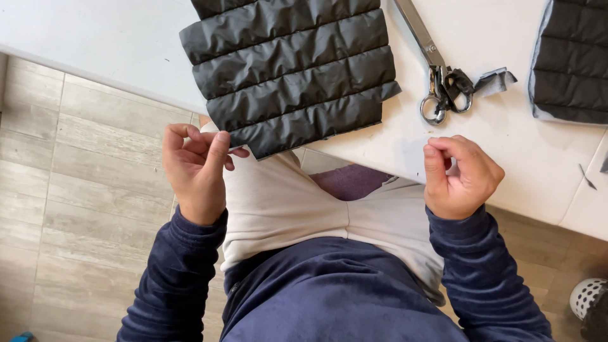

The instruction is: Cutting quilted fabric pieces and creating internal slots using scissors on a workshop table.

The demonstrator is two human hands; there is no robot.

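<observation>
At the upper centre, a black quilted panel [291, 69] hangs over the white table [544, 158] edge so the left hand [195, 166] can pinch its lower corner, while the right hand [461, 176], fingers curled on nothing visible, waits below the scissors [437, 69].
</observation>
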